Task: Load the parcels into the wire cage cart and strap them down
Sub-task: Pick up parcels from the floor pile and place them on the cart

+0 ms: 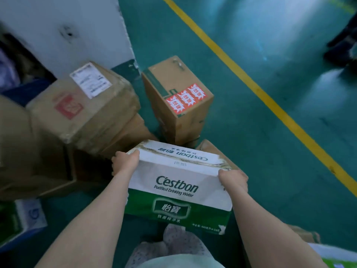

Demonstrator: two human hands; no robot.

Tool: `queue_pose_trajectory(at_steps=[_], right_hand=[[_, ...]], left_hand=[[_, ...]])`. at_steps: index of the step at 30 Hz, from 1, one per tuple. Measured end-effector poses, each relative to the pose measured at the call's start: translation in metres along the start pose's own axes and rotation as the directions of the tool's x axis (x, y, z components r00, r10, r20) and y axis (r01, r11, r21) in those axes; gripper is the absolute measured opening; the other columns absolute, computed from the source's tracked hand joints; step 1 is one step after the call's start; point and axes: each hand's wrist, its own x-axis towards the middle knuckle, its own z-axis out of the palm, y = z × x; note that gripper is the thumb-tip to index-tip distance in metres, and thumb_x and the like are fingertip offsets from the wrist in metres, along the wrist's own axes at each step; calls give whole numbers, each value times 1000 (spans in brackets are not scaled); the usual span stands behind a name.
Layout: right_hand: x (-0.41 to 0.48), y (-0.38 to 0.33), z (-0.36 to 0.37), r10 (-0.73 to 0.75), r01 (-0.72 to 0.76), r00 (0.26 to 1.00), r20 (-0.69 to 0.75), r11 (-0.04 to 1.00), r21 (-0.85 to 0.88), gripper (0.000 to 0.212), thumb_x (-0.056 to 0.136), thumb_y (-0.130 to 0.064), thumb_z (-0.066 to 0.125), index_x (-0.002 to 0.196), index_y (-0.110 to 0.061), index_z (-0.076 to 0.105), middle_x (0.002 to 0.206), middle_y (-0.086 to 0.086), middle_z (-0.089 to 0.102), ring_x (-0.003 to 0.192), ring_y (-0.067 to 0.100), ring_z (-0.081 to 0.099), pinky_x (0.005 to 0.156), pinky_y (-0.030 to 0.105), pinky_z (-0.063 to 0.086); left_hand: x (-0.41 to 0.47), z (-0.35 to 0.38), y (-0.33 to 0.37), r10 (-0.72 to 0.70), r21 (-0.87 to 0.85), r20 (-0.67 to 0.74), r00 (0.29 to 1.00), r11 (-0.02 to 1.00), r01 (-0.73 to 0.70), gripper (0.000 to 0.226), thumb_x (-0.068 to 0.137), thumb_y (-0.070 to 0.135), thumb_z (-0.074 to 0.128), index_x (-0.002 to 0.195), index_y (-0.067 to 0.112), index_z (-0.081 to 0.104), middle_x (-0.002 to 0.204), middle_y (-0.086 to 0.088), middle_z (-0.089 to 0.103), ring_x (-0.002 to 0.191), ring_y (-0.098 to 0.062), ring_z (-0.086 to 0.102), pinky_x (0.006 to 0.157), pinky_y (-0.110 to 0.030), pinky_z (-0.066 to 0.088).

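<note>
1. Two bare hands hold one white-and-green water carton (179, 182) in the head view, low and central, just in front of the person's patterned trousers (173, 246).
2. The left hand (125, 161) grips the carton's upper left corner. Its fingers curl over the top edge and the thumb side lies against the near face.
3. The right hand (233, 180) grips the upper right corner in the same way, with fingers wrapped round the far side, out of sight.
4. The carton tilts with its printed front face toward the camera. Whether its base rests on anything cannot be told.
5. A brown box with a white label (87, 105) sits beyond the carton to the left, stacked on other cardboard and leaning.
6. A tall box with red stickers (179, 97) stands upright on the green floor (260, 151), just behind the carton and near the labelled box.
7. A piece of brown cardboard (209, 147) shows behind the carton's right top corner.
8. A large brown box (23, 151) fills the left edge, and a small blue-and-white box (29, 215) lies below it.
9. A yellow line (251, 82) runs slantwise across the floor to the right, well apart from the boxes.
10. A white wall (77, 26) rises behind the labelled box.
</note>
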Motion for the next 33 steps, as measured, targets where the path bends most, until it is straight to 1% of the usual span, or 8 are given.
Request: queue_pose_trajectory(at_steps=[2,3,5,7,16,22,29,33], right_hand=[[-6,-7,7,-58,58,998,1,993,-103,54,84,-36,39,127,-4,44,120,15,56,102,28,58,54,25,33],[-10,-10,10,-69,68,998,-2,990,-123,55,84,-36,40,128,-4,43,119,14,56,102,28,59,56,26,37],[-25,-17,18,-118,115,993,-15,983,-147,60,84,-35,43,133,-1,33,121,16,54,103,30,58,76,32,49],[-41,-21,26,-181,174,983,-19,969,-176,61,86,-32,44,135,1,30,123,18,52,106,31,57,87,36,50],[-145,-6,84,-497,483,866,51,806,-343,54,94,-31,41,138,-3,34,131,16,46,112,30,53,92,34,48],[-224,-6,145,-635,650,750,185,657,-383,49,93,-30,48,134,-3,38,133,16,40,114,30,48,89,34,44],[-332,-3,241,-759,845,507,409,342,-412,50,92,-32,44,134,-5,40,133,15,43,112,30,50,94,37,48],[-379,-6,292,-748,890,418,516,223,-399,50,90,-37,43,128,-5,47,126,14,50,106,28,55,89,36,50]], left_hand=[[-3,-16,-20,-32,-56,-15,999,998,31,63,85,39,53,135,4,39,135,-17,42,118,-37,46,101,-48,40],[-5,-21,-30,-48,-79,-12,999,996,46,62,85,39,52,134,4,40,133,-16,44,116,-36,48,99,-47,42],[-11,-34,-55,-84,-138,-18,996,987,81,62,85,38,52,136,5,39,133,-15,45,115,-35,49,95,-43,45],[-20,-46,-81,-129,-195,-43,991,974,118,66,85,37,53,139,4,35,136,-16,42,117,-35,47,94,-43,45],[-88,-113,-237,-342,-479,-149,928,846,235,61,81,38,56,130,3,45,130,-16,50,108,-35,55,82,-37,47],[-130,-168,-340,-491,-633,-211,845,728,264,66,78,42,59,129,3,48,129,-17,51,110,-35,55,89,-38,48],[-190,-228,-463,-702,-785,-248,668,549,286,70,81,41,56,137,3,40,137,-17,43,118,-36,47,94,-42,44],[-215,-249,-515,-778,-851,-227,586,451,268,69,75,44,56,131,3,48,133,-18,48,112,-37,52,91,-41,46]])
